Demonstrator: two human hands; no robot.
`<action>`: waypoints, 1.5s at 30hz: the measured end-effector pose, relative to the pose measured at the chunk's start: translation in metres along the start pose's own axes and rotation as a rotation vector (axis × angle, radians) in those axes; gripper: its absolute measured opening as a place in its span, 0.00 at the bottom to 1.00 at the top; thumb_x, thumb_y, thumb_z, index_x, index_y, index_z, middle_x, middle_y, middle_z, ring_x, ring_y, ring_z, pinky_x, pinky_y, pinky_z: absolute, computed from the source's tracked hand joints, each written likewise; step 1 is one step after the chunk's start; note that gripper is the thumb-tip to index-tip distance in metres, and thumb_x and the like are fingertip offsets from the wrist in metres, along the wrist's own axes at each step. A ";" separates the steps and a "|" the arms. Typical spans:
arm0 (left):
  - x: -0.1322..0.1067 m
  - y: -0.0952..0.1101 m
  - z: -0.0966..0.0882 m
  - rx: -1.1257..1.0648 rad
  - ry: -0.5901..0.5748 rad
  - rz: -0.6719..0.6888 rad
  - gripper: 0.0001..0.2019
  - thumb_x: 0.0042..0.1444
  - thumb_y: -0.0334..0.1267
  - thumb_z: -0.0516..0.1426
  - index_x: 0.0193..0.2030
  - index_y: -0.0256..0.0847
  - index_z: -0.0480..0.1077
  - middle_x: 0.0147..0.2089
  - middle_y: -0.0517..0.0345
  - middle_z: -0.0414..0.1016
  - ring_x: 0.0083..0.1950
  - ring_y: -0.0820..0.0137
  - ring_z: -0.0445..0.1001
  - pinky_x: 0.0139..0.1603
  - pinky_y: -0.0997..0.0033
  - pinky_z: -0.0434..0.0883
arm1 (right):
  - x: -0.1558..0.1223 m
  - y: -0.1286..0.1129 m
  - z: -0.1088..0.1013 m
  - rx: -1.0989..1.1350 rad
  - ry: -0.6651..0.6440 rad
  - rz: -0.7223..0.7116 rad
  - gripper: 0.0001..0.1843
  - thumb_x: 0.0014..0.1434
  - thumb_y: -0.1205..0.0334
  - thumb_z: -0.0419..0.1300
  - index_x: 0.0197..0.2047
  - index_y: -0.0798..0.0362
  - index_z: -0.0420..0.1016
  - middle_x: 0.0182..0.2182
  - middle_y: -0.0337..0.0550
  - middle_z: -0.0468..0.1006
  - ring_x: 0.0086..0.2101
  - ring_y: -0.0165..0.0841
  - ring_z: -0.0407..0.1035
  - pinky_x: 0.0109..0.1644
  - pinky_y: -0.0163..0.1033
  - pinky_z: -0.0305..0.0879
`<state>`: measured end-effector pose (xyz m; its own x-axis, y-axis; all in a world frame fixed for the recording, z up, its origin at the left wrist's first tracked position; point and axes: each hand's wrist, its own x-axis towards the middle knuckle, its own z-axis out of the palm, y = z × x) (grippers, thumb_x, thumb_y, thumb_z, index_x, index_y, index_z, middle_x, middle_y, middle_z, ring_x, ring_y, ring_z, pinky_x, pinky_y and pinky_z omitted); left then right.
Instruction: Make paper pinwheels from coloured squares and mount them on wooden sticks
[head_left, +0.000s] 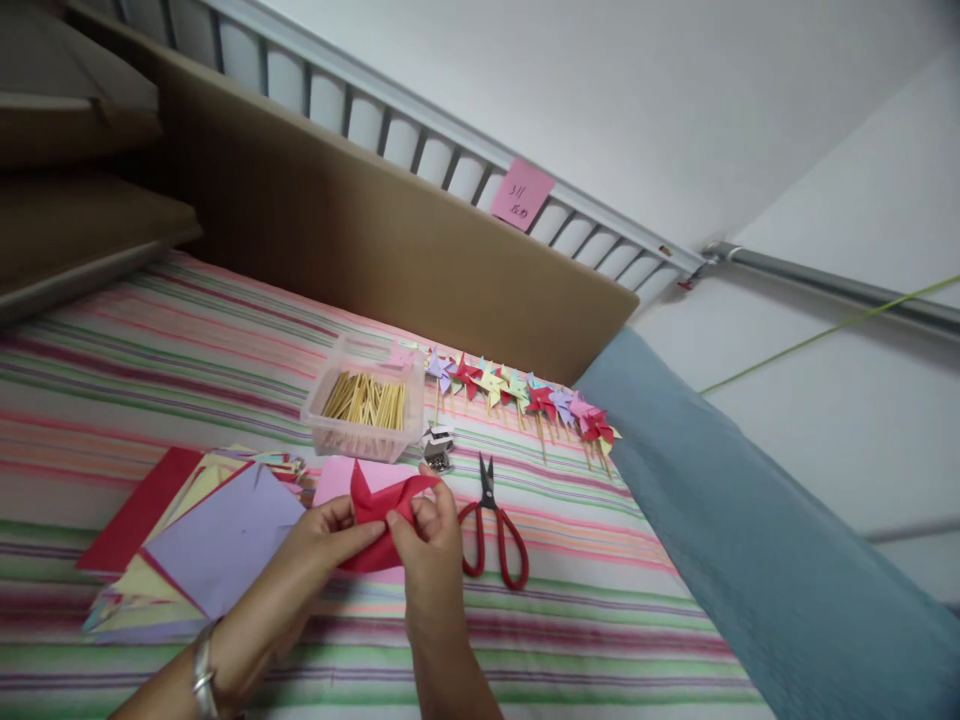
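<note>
Both my hands hold a red paper pinwheel piece (390, 502) in the middle of the head view, its points raised and partly folded. My left hand (334, 535) grips its left side between thumb and fingers. On the right side, my right hand (429, 520) pinches the paper, with one red tip by its index finger. Pink paper (334, 482) lies beneath. Close to my right hand, scissors with red handles (491, 515) rest on the cloth, blades pointing away. A stack of coloured paper squares (225, 540) lies left of my hands, lilac on top.
A clear plastic box (360, 440) of wooden sticks stands behind my hands, beside a small box of metal pins (438, 448). Finished paper pinwheels (517, 395) on sticks line the back along a cardboard panel (375, 240). Cardboard boxes (82, 225) sit at far left.
</note>
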<state>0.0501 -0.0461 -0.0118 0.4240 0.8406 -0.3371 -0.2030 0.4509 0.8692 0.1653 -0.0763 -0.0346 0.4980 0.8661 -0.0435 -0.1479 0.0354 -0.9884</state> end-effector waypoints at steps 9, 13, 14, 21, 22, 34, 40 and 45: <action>0.002 -0.005 0.000 -0.140 0.075 -0.031 0.12 0.37 0.41 0.68 0.28 0.37 0.77 0.27 0.55 0.80 0.30 0.67 0.73 0.35 0.70 0.66 | -0.007 0.002 0.005 0.046 0.035 0.055 0.28 0.47 0.64 0.63 0.53 0.51 0.64 0.29 0.33 0.72 0.31 0.30 0.70 0.36 0.34 0.67; 0.007 -0.005 -0.007 -0.113 0.095 -0.019 0.10 0.37 0.39 0.68 0.26 0.37 0.77 0.25 0.57 0.79 0.28 0.68 0.73 0.33 0.71 0.66 | -0.008 -0.004 0.005 0.053 -0.073 0.058 0.25 0.50 0.65 0.62 0.53 0.51 0.65 0.28 0.33 0.73 0.29 0.29 0.70 0.34 0.34 0.66; 0.008 -0.004 -0.010 -0.102 0.100 -0.019 0.09 0.37 0.38 0.67 0.25 0.37 0.76 0.24 0.58 0.78 0.27 0.69 0.72 0.32 0.71 0.66 | -0.009 -0.006 0.005 0.043 -0.091 0.066 0.25 0.50 0.65 0.62 0.53 0.51 0.65 0.27 0.33 0.74 0.28 0.29 0.70 0.34 0.34 0.66; 0.006 0.015 -0.028 -0.104 0.083 -0.003 0.05 0.38 0.35 0.66 0.23 0.38 0.75 0.21 0.60 0.76 0.25 0.71 0.70 0.29 0.73 0.65 | -0.010 0.003 0.003 -0.117 -0.186 0.037 0.29 0.51 0.65 0.62 0.57 0.53 0.65 0.27 0.36 0.76 0.26 0.30 0.70 0.31 0.35 0.67; 0.006 0.017 -0.030 -0.111 0.096 0.002 0.05 0.38 0.34 0.66 0.22 0.38 0.75 0.21 0.60 0.76 0.24 0.72 0.70 0.29 0.74 0.65 | -0.011 0.004 0.003 -0.177 -0.183 -0.022 0.28 0.52 0.66 0.61 0.57 0.52 0.65 0.29 0.38 0.77 0.27 0.31 0.71 0.33 0.36 0.68; 0.007 0.027 -0.043 -0.205 0.044 0.040 0.04 0.39 0.32 0.66 0.21 0.38 0.75 0.21 0.60 0.77 0.23 0.73 0.70 0.26 0.76 0.64 | -0.024 -0.015 -0.006 -0.770 -0.336 -0.669 0.12 0.58 0.70 0.58 0.38 0.45 0.79 0.65 0.43 0.57 0.64 0.43 0.50 0.65 0.57 0.51; 0.009 0.019 -0.039 -0.109 0.063 0.020 0.05 0.39 0.34 0.66 0.26 0.36 0.76 0.24 0.58 0.78 0.24 0.72 0.70 0.28 0.74 0.65 | -0.022 -0.014 -0.004 -0.665 -0.295 -0.497 0.05 0.57 0.67 0.62 0.33 0.48 0.79 0.66 0.44 0.57 0.65 0.43 0.49 0.66 0.56 0.48; 0.009 0.014 -0.031 -0.014 0.090 -0.005 0.11 0.37 0.36 0.67 0.29 0.36 0.76 0.25 0.59 0.77 0.24 0.72 0.70 0.27 0.74 0.64 | -0.017 -0.012 -0.003 -0.645 -0.162 -0.441 0.03 0.53 0.67 0.64 0.29 0.50 0.77 0.64 0.47 0.60 0.65 0.45 0.49 0.66 0.57 0.46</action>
<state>0.0236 -0.0233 -0.0139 0.3438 0.8616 -0.3734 -0.2137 0.4590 0.8623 0.1607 -0.0930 -0.0225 0.2575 0.9030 0.3440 0.5819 0.1393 -0.8012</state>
